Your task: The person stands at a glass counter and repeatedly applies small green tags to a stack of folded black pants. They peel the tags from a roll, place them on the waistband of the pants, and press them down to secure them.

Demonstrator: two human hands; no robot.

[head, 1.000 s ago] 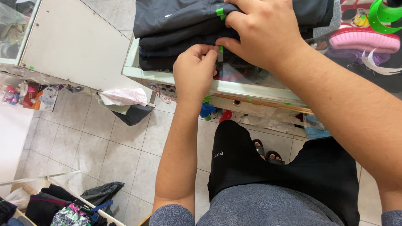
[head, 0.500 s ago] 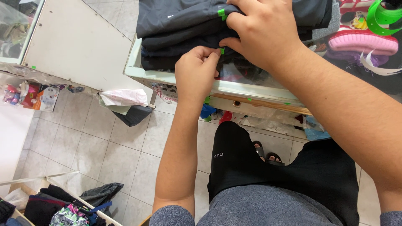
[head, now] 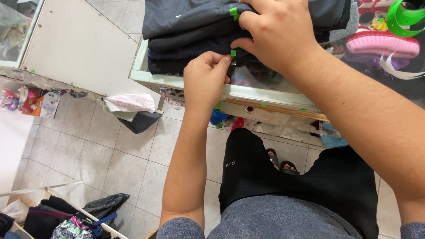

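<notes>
At 12 o'clock from the person, on the near corner of a glass-topped counter (head: 248, 95), a stack of folded dark garments (head: 190, 31) is sitting, approx. four or five layers of grey and navy fabric; the right hand (head: 276, 35) is lying on top w/ fingers curled over the front edge, pinning the pile down, thumb tucked at the fold; the left hand (head: 206, 79) is coming up from 6 o'clock, thumb and forefinger pinched narrow on a small green sticker (head: 233, 53) against the front of a lower layer; a second green sticker (head: 233, 11) is showing on the top garment just beside the right knuckles. The fabric is looking soft, thin and floppy, prob. a light sports knit, so the pile is likely light but apt to slide or slump layer on layer; best hold seems to be flat palm on top plus a grip at the folded edge, not a loose corner; the sticker is tiny and flimsy, needing fingertips only. At 2 o'clock a pink knitted hat (head: 383, 44) and a roll of green tape (head: 405, 17) are resting on the counter; at 9 o'clock a white cabinet (head: 71, 48) is standing well apart; below, the tiled floor (head: 115, 150) is carrying a bin of clothes (head: 57, 219) at 7 o'clock; the person's dark shorts and sandalled feet are showing at 6 o'clock.
</notes>
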